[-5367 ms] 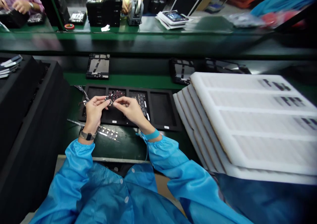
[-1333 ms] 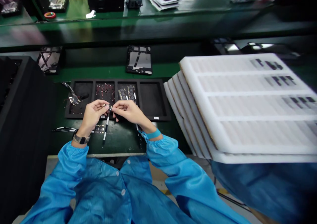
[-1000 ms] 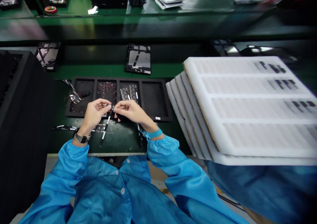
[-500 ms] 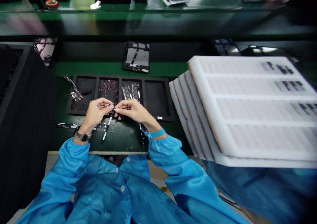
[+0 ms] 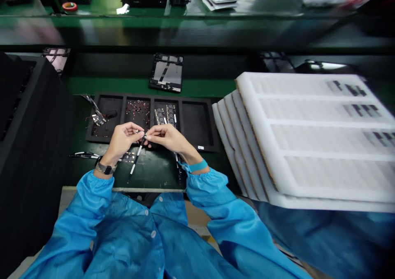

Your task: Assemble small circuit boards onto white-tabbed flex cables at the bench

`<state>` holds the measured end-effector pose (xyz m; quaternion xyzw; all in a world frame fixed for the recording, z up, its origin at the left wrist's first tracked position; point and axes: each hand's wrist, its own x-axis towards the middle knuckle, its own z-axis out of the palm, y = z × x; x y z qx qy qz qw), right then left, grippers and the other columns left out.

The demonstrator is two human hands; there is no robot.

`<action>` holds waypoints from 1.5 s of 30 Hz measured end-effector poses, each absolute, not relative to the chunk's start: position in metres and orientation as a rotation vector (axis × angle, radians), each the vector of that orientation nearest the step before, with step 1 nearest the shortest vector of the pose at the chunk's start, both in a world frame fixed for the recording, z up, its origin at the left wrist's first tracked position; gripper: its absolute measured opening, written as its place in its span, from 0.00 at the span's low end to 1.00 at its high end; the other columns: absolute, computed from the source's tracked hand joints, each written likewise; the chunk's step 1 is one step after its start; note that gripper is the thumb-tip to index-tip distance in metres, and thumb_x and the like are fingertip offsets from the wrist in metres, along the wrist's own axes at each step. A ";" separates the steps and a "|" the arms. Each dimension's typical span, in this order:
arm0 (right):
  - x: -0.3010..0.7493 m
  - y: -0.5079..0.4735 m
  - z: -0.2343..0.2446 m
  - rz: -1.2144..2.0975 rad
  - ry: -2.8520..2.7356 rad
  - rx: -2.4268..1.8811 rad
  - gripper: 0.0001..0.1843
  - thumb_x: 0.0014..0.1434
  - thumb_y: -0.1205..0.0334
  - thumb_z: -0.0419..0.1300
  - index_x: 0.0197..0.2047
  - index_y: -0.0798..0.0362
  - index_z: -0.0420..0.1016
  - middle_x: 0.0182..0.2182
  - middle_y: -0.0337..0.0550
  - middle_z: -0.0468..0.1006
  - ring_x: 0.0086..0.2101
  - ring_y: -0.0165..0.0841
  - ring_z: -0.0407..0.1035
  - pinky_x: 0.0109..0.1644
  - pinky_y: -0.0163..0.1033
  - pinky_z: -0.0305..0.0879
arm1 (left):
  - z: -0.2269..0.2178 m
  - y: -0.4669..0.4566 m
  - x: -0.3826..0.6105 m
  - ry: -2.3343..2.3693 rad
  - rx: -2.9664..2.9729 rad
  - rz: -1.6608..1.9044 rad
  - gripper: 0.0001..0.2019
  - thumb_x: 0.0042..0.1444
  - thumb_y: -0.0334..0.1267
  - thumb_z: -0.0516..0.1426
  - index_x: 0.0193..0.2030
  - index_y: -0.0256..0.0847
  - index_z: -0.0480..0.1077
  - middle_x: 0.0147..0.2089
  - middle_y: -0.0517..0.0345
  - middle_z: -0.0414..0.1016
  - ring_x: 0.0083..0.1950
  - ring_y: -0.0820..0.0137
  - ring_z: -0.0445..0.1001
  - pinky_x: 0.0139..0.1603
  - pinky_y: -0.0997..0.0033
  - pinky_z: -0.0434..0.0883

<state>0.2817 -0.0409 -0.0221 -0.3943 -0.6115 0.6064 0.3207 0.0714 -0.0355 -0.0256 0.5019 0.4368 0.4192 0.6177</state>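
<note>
Your left hand point(image 5: 126, 141) and right hand point(image 5: 168, 138) pinch the small part point(image 5: 144, 136) between narrowed fingertips, probably to steady it from both sides while the black-and-white strip point(image 5: 135, 159) trails below them. The black tray point(image 5: 197, 122) sits just beyond your fingers, likely for easy reach. Unlike in the earliest frame, that strip now shows under your fingertips.

The scene is being lit unevenly; pale glare is being thrown back by the glossy shelf front point(image 5: 197, 34). Soft highlights are being caught on the blue sleeves point(image 5: 222, 207), while the black foam stack point(image 5: 33, 155) is being swallowed by shadow. The left hand point(image 5: 126, 139) and right hand point(image 5: 171, 139) are being rendered crisply; the white foam trays point(image 5: 327, 152) are being blurred toward the right edge.
</note>
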 end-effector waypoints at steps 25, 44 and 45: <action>0.205 0.059 -0.015 0.554 -2.294 -1.984 0.09 0.66 0.63 0.70 0.32 0.52 0.80 0.39 0.51 0.87 0.46 0.45 0.80 0.53 0.45 0.67 | -0.015 -0.006 0.001 0.791 0.403 1.444 0.06 0.52 0.25 0.65 0.34 0.39 0.80 0.33 0.56 0.81 0.33 0.75 0.76 0.33 0.78 0.70; 0.244 0.038 -0.018 1.004 -2.112 -1.550 0.04 0.63 0.66 0.66 0.35 0.54 0.83 0.24 0.39 0.81 0.26 0.31 0.72 0.36 0.36 0.64 | -0.011 -0.008 0.008 0.840 0.422 1.427 0.08 0.56 0.23 0.61 0.32 0.38 0.79 0.31 0.55 0.79 0.31 0.75 0.74 0.31 0.77 0.68; 0.244 0.038 -0.019 0.979 -2.121 -1.541 0.04 0.62 0.66 0.66 0.35 0.54 0.83 0.24 0.39 0.81 0.27 0.31 0.72 0.36 0.36 0.63 | -0.012 -0.008 0.008 0.839 0.429 1.425 0.07 0.56 0.23 0.62 0.32 0.38 0.79 0.32 0.56 0.79 0.31 0.75 0.74 0.31 0.77 0.69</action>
